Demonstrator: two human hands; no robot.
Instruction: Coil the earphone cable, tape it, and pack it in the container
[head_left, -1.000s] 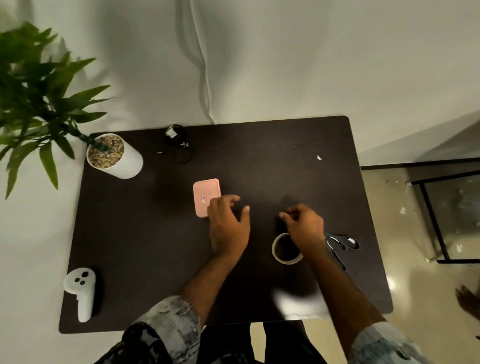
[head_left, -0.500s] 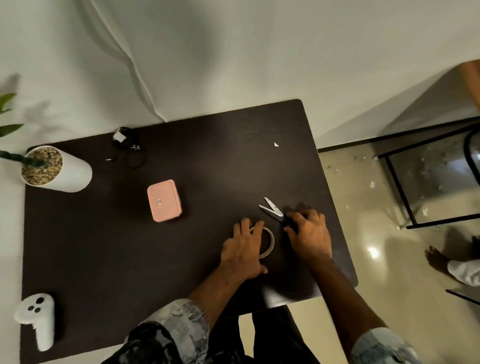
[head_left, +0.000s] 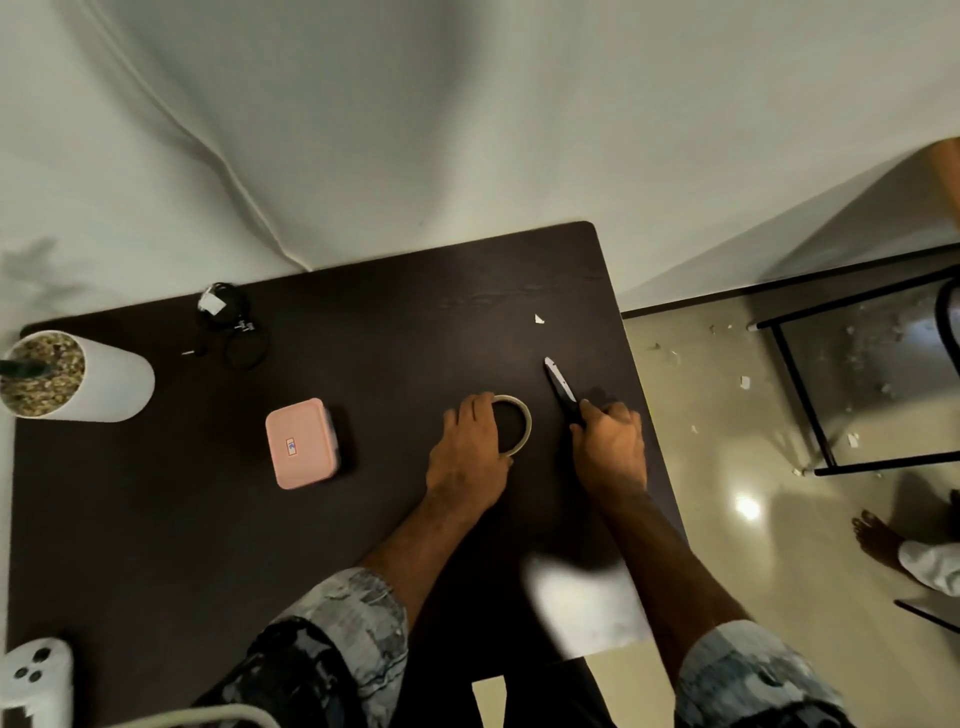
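- Earphone cable (head_left: 228, 325), thin and black with what looked like a white tag on it, lay loosely bundled near the far left edge of the dark surface (head_left: 156, 519), well apart from both hands.
- Left hand (head_left: 470, 452) rested on the pale ring-shaped roll of tape (head_left: 522, 423), fingers curled over its near rim, apparently gripping it.
- Right hand (head_left: 608, 447) gripped the dark handle of the scissors (head_left: 561, 387), whose pale blades pointed away and seemed closed.
- Judging by this, the taping step was being prepared. The coil did not yet look finished.
- Next would call for pulling a strip free and cutting it cleanly.
- Counted: one cable, one tape roll, one pair of scissors, one closed pink rectangular container (head_left: 302, 442), one white cylindrical plant pot (head_left: 111, 382), one white controller (head_left: 36, 675).
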